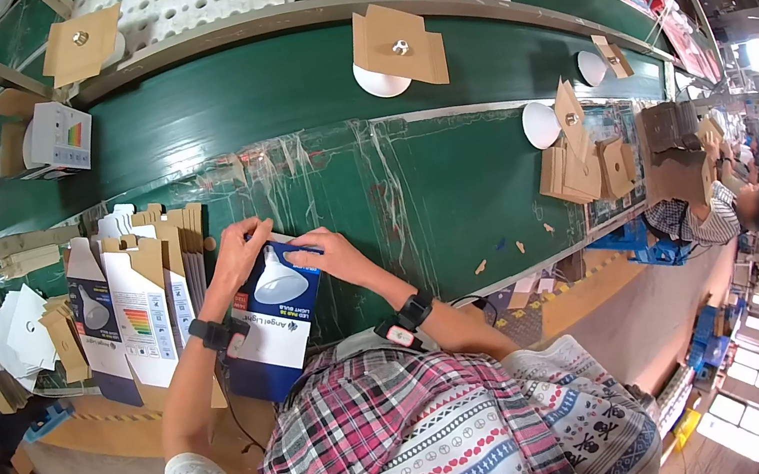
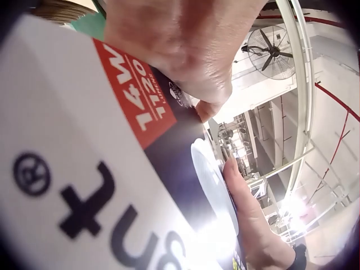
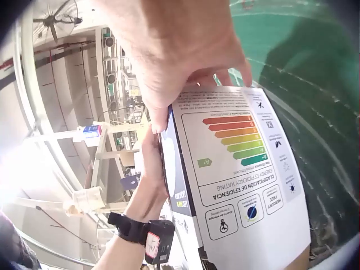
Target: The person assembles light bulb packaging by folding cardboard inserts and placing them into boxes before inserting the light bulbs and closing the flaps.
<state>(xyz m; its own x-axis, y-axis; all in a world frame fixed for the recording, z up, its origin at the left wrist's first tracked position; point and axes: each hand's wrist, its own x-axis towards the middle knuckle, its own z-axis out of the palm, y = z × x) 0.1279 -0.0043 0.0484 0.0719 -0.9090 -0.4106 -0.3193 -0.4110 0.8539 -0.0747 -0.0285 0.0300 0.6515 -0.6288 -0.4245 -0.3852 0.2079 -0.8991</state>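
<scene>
Upright before my body is a printed light bulb box (image 1: 286, 330), white and dark blue with a bulb picture. My left hand (image 1: 243, 253) grips the box's top left corner, its fingers bent over the edge. At the top right corner my right hand (image 1: 339, 256) holds the box, thumb on the front face and fingers behind, as the right wrist view shows of the hand (image 3: 180, 50). That view also shows the box's side panel (image 3: 236, 163) with a coloured energy scale. In the left wrist view a red 14W label (image 2: 135, 90) lies below the left hand (image 2: 180, 45).
Flattened boxes (image 1: 142, 299) stand in a row at the left, beside white card sheets (image 1: 18, 331). Bulbs with cardboard collars (image 1: 397, 46) sit on the green conveyor belt (image 1: 252, 87). Cardboard inserts (image 1: 581, 171) are stacked at right; another person (image 1: 716, 213) sits beyond.
</scene>
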